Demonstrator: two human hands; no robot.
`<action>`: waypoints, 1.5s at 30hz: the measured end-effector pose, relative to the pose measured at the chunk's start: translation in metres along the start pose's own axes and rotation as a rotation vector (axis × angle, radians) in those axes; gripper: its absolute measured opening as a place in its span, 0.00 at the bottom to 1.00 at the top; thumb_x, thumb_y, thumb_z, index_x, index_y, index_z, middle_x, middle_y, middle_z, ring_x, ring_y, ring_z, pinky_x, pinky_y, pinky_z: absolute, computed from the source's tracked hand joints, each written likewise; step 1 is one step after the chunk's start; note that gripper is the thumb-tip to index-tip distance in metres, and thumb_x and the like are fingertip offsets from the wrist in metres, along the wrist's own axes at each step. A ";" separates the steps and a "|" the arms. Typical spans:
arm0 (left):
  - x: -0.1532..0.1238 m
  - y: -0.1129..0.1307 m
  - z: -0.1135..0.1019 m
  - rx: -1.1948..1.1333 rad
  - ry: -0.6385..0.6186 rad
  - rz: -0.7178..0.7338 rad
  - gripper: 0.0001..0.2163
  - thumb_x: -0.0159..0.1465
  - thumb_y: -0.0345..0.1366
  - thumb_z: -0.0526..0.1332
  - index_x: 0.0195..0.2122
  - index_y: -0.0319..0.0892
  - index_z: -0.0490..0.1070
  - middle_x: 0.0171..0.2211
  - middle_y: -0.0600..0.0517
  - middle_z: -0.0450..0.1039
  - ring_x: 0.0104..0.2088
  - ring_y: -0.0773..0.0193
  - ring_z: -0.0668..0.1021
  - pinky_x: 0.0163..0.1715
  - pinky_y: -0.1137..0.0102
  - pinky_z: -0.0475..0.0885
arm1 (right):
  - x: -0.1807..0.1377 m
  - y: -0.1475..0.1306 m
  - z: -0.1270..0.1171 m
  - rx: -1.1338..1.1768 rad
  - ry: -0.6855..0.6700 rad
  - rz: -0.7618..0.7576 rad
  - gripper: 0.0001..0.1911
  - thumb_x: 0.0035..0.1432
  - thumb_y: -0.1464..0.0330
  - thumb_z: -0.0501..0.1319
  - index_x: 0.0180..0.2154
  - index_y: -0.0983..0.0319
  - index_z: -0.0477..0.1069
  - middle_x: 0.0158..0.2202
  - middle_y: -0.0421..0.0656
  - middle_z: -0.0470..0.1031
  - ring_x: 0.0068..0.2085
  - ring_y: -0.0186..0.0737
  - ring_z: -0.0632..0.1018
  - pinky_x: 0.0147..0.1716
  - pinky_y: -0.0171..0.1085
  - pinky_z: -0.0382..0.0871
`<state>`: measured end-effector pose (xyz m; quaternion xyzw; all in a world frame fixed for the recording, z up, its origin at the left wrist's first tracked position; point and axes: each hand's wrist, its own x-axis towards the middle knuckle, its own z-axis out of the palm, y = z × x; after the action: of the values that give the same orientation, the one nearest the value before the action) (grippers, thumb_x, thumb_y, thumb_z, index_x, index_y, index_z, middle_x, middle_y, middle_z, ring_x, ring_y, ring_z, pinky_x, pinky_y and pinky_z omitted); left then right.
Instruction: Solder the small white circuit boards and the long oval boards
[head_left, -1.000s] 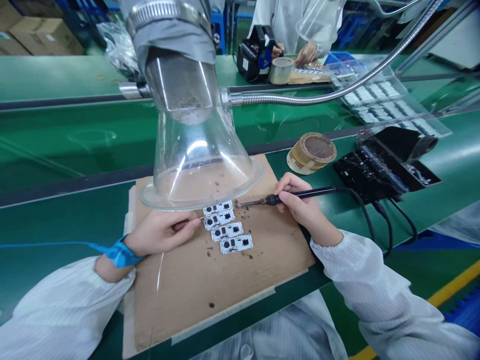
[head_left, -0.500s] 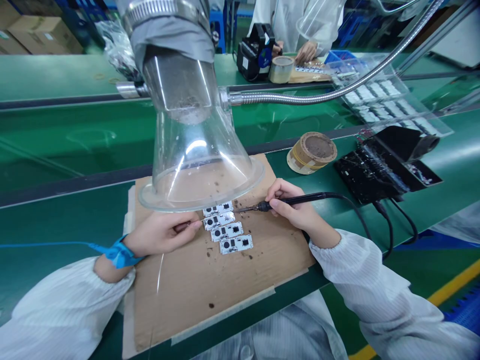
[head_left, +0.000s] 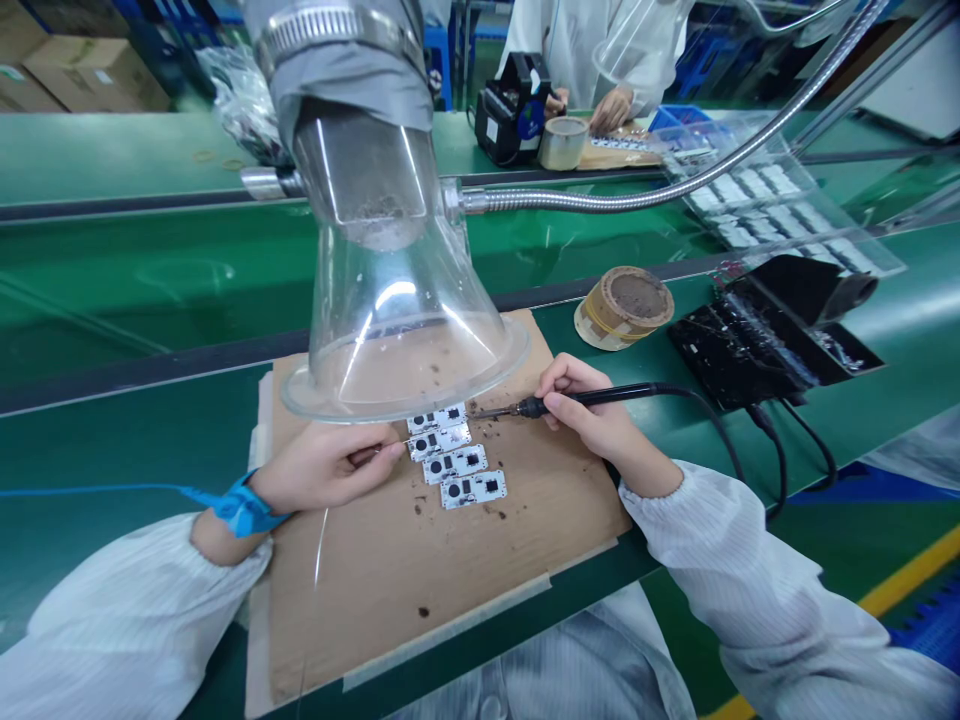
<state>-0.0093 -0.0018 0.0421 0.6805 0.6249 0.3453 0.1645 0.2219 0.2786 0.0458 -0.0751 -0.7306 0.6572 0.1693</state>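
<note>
Several small white circuit boards (head_left: 454, 461) lie in a row on a brown cardboard sheet (head_left: 420, 560). My right hand (head_left: 592, 405) grips a black soldering iron (head_left: 577, 400) like a pen, its metal tip at the right end of the top board. My left hand (head_left: 322, 465) is pinched on a thin solder wire (head_left: 321, 540), its fingertips against the left end of the boards. A blue wrist strap (head_left: 240, 505) circles my left wrist. The clear fume hood (head_left: 397, 300) hangs just above the boards and hides the topmost one in part.
A brown round solder-tip cleaner (head_left: 622, 305) and a black soldering station (head_left: 772, 335) sit to the right, cables trailing. A flexible metal hose (head_left: 675, 175) crosses overhead. Across the green conveyor (head_left: 150, 270), another person's hands (head_left: 611, 105) work beside a tape roll (head_left: 562, 140) and black device.
My right hand slid the soldering iron leftward, bringing its tip to the top board; it has since held nearly still. My left hand has not moved.
</note>
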 end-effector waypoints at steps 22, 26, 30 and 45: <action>0.006 -0.001 0.002 0.034 -0.034 0.026 0.13 0.77 0.31 0.58 0.32 0.44 0.67 0.24 0.59 0.64 0.22 0.70 0.67 0.25 0.74 0.61 | 0.001 0.002 -0.003 -0.115 -0.035 -0.014 0.20 0.70 0.50 0.69 0.38 0.59 0.73 0.27 0.37 0.69 0.26 0.35 0.69 0.25 0.34 0.59; 0.006 -0.001 0.002 0.045 -0.048 0.041 0.11 0.78 0.31 0.58 0.35 0.43 0.70 0.25 0.59 0.66 0.23 0.70 0.69 0.26 0.75 0.62 | 0.001 0.002 -0.002 -0.115 -0.043 -0.018 0.18 0.71 0.53 0.69 0.38 0.59 0.73 0.27 0.37 0.69 0.25 0.35 0.69 0.25 0.34 0.58; 0.007 0.001 0.001 0.043 -0.047 0.073 0.12 0.78 0.30 0.57 0.34 0.43 0.69 0.26 0.59 0.67 0.24 0.70 0.70 0.27 0.75 0.63 | 0.001 0.003 -0.003 -0.028 -0.020 0.003 0.18 0.70 0.52 0.69 0.37 0.59 0.72 0.26 0.35 0.68 0.24 0.33 0.68 0.24 0.33 0.57; 0.011 0.003 0.001 0.074 -0.077 0.113 0.12 0.79 0.32 0.56 0.36 0.44 0.69 0.26 0.57 0.69 0.25 0.68 0.71 0.28 0.74 0.64 | 0.002 0.000 -0.002 -0.068 -0.021 -0.006 0.21 0.68 0.49 0.70 0.36 0.58 0.72 0.27 0.37 0.68 0.26 0.36 0.68 0.25 0.35 0.57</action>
<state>-0.0064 0.0083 0.0465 0.7330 0.5912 0.3042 0.1437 0.2208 0.2816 0.0462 -0.0715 -0.7543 0.6324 0.1611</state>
